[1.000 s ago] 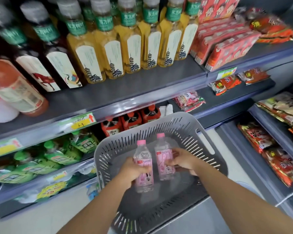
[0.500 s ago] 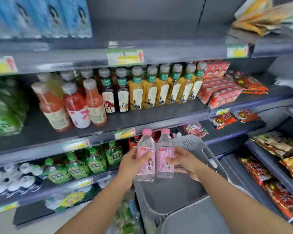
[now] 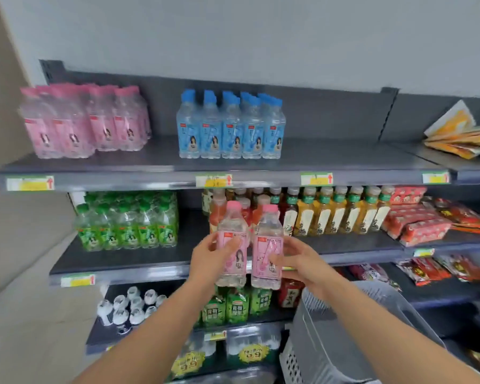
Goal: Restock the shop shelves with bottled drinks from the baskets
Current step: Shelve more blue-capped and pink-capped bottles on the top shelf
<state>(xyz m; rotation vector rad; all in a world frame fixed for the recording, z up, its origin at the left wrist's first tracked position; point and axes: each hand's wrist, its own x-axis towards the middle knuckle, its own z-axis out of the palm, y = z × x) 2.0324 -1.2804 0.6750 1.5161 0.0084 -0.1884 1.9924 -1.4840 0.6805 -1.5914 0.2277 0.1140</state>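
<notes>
Your left hand (image 3: 208,259) grips one pink bottle (image 3: 232,245) round the label and your right hand (image 3: 297,259) grips a second pink bottle (image 3: 268,253). Both bottles are upright, just beside each other, held in the air in front of the middle shelf (image 3: 122,261). The grey basket (image 3: 330,328) is below your right forearm.

The matching pink row (image 3: 86,126) stands far left on the top shelf (image 3: 344,162), up and well apart from your hands.

Likely risks:
- The right grip looks like fingertips on a slick label, so that bottle may slip on the lift.
- Reaching up-left with both arms at once, a bottle base could clip the shelf lip.
- The pink row is tightly packed, so pushing in hard could topple bottles.
- The blue-capped bottles (image 3: 230,128) are nearer, so you could shelve into the wrong row.
- Your right elbow could catch the basket rim.
</notes>
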